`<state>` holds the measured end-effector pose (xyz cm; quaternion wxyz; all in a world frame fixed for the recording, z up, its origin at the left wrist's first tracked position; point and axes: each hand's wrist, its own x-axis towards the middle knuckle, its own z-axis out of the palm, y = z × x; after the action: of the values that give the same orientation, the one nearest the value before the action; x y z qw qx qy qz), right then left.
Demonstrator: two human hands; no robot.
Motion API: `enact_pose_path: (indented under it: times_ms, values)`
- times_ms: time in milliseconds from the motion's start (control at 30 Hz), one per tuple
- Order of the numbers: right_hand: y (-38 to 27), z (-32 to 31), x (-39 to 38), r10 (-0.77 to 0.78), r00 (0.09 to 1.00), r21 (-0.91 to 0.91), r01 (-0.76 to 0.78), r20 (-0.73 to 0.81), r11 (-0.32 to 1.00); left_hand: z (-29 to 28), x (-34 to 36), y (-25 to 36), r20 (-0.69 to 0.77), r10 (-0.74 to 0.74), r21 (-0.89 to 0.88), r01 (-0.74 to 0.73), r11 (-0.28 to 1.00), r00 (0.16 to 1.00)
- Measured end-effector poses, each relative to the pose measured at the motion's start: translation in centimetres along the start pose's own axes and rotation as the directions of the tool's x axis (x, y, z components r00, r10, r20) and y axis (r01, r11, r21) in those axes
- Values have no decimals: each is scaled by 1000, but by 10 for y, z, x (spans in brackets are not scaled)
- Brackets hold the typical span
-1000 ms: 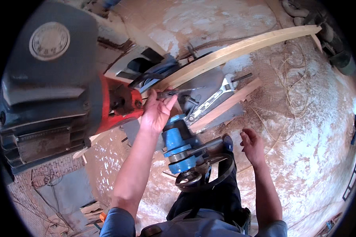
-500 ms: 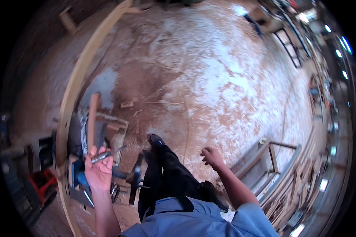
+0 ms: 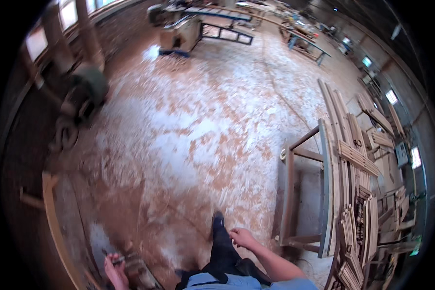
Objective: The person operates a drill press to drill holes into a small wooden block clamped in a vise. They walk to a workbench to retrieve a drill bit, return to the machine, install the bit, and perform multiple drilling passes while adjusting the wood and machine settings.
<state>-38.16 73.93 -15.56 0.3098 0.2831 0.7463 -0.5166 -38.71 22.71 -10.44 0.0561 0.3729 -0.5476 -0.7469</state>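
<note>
At the lower left my left hand (image 3: 115,270) is closed around a thin metal rod (image 3: 118,260), its exact kind too blurred to tell. Beneath and beside that hand lies part of a workbench (image 3: 142,274) with wood pieces, cut off by the lower edge. My right hand (image 3: 242,238) hangs in front of my body near my leg, fingers curled in and nothing visible in them. My dark shoe (image 3: 218,221) is planted forward on the dusty floor (image 3: 188,145).
A long wooden beam (image 3: 58,237) stands at the left. To the right are a metal frame table (image 3: 289,193) and racks of stacked wooden strips (image 3: 357,159). A green machine (image 3: 89,82) stands by the left wall. Farther off is a saw bench (image 3: 181,36).
My view has swung up and to the right, bringing the far workshop in. The bench and wooden beam have slid toward the lower left; the rod stays in my left hand.
</note>
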Motion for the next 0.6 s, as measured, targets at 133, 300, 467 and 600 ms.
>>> enact_pose_path:
  times_ms: [133,300,467,600]
  values:
    - [-33,-86,50,-51,998,-64,49,-31,997,27,53,-36,-178,27,242,17,970,984]
    - [-81,-207,89,-141,951,-27,139,-275,990,148,102,-70,-255,84,746,141,651,963]
    - [-145,-295,102,18,941,403,128,-339,906,293,168,-103,-92,18,995,93,-39,996]
    - [-163,-344,144,48,917,404,128,-397,906,397,241,-118,37,-35,955,-46,-294,999]
